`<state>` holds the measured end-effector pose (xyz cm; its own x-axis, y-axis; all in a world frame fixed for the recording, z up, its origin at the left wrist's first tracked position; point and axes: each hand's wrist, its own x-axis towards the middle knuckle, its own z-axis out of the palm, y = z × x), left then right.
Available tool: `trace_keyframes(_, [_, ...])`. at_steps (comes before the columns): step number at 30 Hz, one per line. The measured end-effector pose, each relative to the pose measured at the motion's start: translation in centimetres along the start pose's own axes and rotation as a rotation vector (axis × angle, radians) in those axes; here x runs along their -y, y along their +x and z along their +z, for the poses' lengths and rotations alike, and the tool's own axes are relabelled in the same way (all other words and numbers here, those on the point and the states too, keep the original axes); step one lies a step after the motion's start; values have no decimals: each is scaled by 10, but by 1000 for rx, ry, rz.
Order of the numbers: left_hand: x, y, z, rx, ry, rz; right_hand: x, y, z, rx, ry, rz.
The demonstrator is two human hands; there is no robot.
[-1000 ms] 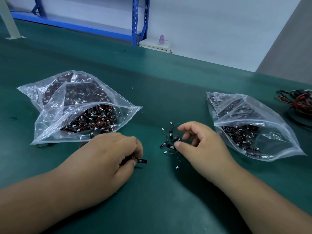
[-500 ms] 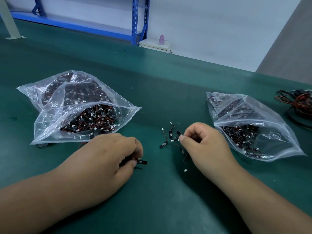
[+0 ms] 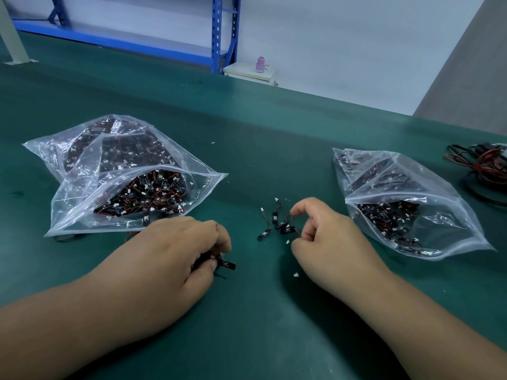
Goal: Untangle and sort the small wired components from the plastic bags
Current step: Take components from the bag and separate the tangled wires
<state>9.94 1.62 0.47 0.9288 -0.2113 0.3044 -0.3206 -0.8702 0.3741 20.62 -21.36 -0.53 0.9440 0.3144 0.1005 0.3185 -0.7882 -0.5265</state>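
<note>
Green bench (image 3: pixel 274 138): matte mat, runs well beyond both hands to a far edge.
Room: pale wall; blue rack (image 3: pixel 216 34) far beyond left hand; pink bottle (image 3: pixel 260 64) on a white box beside it.
Bags: 2, clear zip type, both full of black/red wired parts. left bag (image 3: pixel 123 171) just beyond left hand, right bag (image 3: pixel 406 198) just outboard of right hand.
Loose components (image 3: pixel 277 223): about 4 black modules, tangled, between the hands, at right fingertips.
Left hand (image 3: pixel 175 253): curled, gripping held component (image 3: pixel 227 264), end poking out past thumb.
Right hand (image 3: pixel 326 237): fingers curled, forefinger at a wire loop; grip cannot tell.
Cable bundle (image 3: pixel 482 165): 1, red/black, far outboard of right hand.
</note>
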Motion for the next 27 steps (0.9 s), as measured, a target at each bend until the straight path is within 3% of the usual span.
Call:
trace_keyframes(7, [2, 1, 3, 3, 38, 2, -5, 6, 3, -280, 222, -22])
trace_keyframes(11, [6, 1, 7, -22, 32, 26, 8, -8, 2, -332, 130, -243])
trace_keyframes(14, [6, 3, 7, -29, -5, 51, 29, -31, 6, -197, -22, -489])
trace_keyframes(18, [4, 6, 7, -39, -78, 134, 46, -48, 14, -62, -175, -569])
trace_keyframes(27, [4, 5, 8, -36, -109, 87, 32, -36, 14, -105, 67, -554])
